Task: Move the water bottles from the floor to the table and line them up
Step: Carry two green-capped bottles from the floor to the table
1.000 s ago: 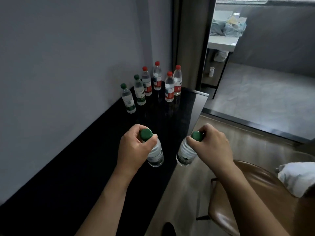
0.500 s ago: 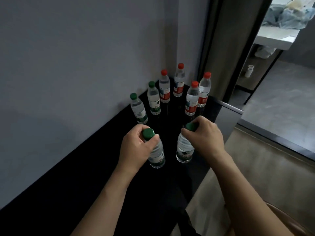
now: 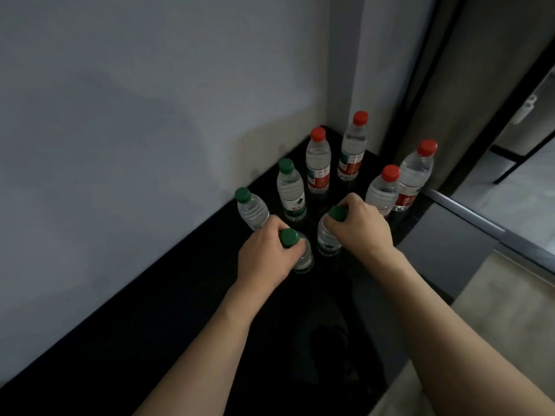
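Head view: left hand [image 3: 264,259] and right hand [image 3: 359,225] each close a grip round a green-capped bottle's neck, left bottle [image 3: 301,258], right bottle [image 3: 327,240], low over the black tabletop [image 3: 168,310] beside six standing bottles; probably full, heavy, thin-walled, so the stiff neck suits
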`<state>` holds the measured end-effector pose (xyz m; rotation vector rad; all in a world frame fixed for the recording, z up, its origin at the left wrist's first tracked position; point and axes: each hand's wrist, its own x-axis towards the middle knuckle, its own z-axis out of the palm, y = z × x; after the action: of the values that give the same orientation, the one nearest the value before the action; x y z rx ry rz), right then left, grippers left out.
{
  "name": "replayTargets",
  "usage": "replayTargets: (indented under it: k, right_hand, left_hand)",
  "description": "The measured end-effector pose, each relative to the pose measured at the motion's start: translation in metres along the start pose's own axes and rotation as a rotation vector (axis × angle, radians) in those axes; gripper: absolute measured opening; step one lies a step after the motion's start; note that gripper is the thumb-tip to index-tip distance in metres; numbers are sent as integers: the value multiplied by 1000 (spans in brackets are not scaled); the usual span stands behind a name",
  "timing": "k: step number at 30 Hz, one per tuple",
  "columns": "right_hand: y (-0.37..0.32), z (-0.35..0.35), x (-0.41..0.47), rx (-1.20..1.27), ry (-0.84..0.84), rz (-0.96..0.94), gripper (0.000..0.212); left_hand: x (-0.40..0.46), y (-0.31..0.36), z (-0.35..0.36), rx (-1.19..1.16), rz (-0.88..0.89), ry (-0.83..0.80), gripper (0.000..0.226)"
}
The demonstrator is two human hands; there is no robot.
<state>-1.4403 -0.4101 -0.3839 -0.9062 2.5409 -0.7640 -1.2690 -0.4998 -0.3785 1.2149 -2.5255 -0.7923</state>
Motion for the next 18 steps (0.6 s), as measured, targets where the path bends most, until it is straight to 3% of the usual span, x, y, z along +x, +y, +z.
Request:
replayTargets:
  k: [9,18]
  right_hand:
    - [24,3,46,18,4,-51,36]
    - [18,11,31,-9,-24,-56,37]
  left_hand:
    - [29,0,31,-66,-35,-46,29]
    - [26,4,33,-41,-61,-47,27]
